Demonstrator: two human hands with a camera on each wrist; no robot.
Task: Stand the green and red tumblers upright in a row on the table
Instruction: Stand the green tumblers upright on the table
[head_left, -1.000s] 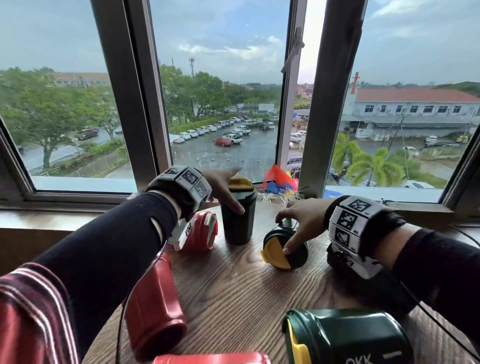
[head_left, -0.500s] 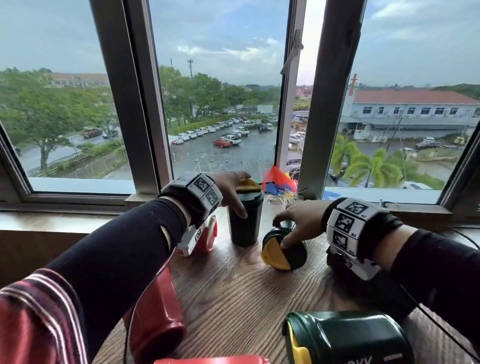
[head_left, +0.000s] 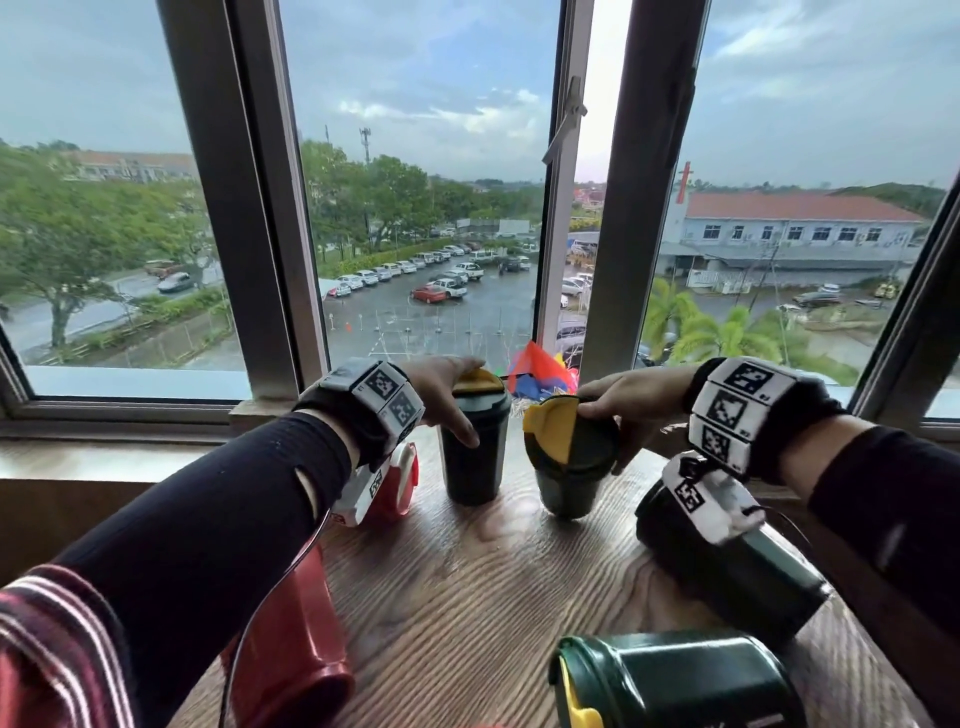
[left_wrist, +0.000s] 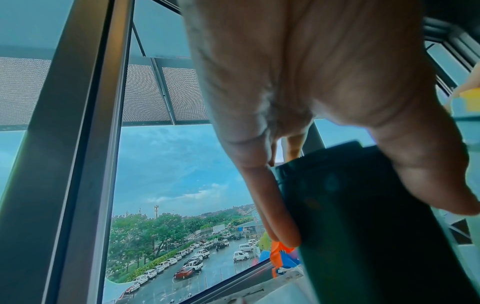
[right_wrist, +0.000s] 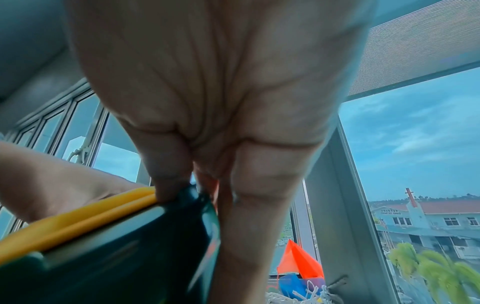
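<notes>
A dark green tumbler (head_left: 474, 457) with a yellow lid stands upright near the window; my left hand (head_left: 447, 395) grips its top from above, fingers down its sides (left_wrist: 337, 205). Just right of it a second green tumbler (head_left: 571, 467) is tilted, its yellow lid facing left, and my right hand (head_left: 618, 410) grips its lid end (right_wrist: 130, 246). Other tumblers lie on their sides: a red one (head_left: 395, 483) under my left wrist, a red one (head_left: 291, 649) at front left, a green one (head_left: 727, 561) under my right wrist, a green one (head_left: 675, 680) at the front.
The wooden table (head_left: 467, 597) ends at a window sill (head_left: 130, 457) and glass panes behind the tumblers. Small coloured flags (head_left: 540, 371) stick up at the sill between my hands. A cable hangs from my left wrist across the front red tumbler.
My right hand has lifted the second green tumbler off its side and tipped it toward upright, beside the standing one. My left hand has stayed on the upright tumbler's top.
</notes>
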